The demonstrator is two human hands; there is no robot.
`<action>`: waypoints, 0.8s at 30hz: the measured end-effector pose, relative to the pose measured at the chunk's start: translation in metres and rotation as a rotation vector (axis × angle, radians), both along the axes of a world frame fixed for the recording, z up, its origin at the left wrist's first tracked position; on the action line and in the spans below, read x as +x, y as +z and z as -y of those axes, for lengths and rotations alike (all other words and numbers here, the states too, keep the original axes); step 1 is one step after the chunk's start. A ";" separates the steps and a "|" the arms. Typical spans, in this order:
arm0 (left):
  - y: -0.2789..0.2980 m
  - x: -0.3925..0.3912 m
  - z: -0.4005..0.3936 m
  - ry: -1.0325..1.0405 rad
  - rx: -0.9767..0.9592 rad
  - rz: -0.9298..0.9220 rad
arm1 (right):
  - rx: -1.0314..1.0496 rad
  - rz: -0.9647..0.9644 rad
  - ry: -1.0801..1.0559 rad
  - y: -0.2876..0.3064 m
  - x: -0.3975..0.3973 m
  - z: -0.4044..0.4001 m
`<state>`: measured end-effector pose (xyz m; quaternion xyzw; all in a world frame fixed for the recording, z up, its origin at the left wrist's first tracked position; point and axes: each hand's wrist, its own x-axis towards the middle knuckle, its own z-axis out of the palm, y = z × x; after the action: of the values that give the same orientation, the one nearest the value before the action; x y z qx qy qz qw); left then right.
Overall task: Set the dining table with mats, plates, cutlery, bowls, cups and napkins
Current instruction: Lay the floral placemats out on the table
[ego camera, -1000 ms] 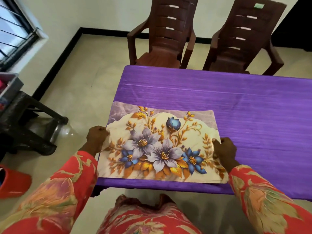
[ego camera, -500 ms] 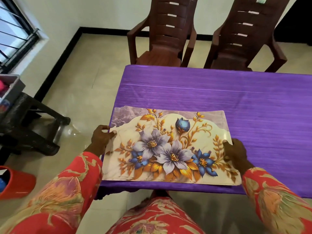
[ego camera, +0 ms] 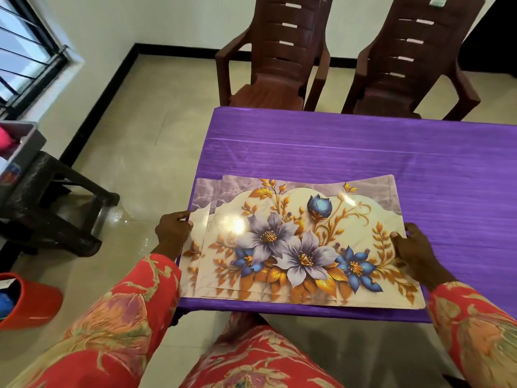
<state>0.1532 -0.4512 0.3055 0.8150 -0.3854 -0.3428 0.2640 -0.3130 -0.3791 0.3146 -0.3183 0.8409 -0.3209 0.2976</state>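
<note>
A stack of glossy floral mats lies at the near left corner of the purple-covered table [ego camera: 363, 152]. The top mat [ego camera: 302, 236] is shifted right and tilted, so the left edge of the mat beneath [ego camera: 197, 219] shows. My left hand [ego camera: 173, 232] pinches the stack's left edge, thumb on top. My right hand [ego camera: 416, 247] grips the right edge of the top mat, thumb on its face. The mats' near edge overhangs the table's front slightly.
Two brown plastic chairs [ego camera: 279, 54] [ego camera: 414, 57] stand at the table's far side. A dark stool [ego camera: 47, 203] carrying a grey bin [ego camera: 22, 144] is at the left, with a red bucket [ego camera: 25, 301] on the tiled floor below it.
The top mat has slid right and lifted off the stack, uncovering the left edge of the mat beneath. Both hands stayed on the mat edges.
</note>
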 end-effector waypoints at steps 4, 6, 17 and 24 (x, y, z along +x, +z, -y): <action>0.002 -0.002 -0.001 0.070 -0.017 0.036 | 0.009 0.036 0.007 0.000 0.003 0.001; 0.002 -0.002 -0.001 0.103 -0.026 0.028 | 0.031 0.042 0.002 0.000 0.004 0.002; -0.002 -0.001 -0.004 0.139 -0.014 -0.046 | 0.090 0.152 -0.043 -0.012 0.007 -0.002; -0.001 0.001 0.002 0.126 0.014 -0.024 | 0.106 0.109 -0.059 -0.014 0.006 -0.002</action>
<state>0.1539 -0.4528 0.3049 0.8355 -0.3276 -0.3379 0.2837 -0.3067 -0.3776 0.3009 -0.2590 0.8483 -0.3015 0.3499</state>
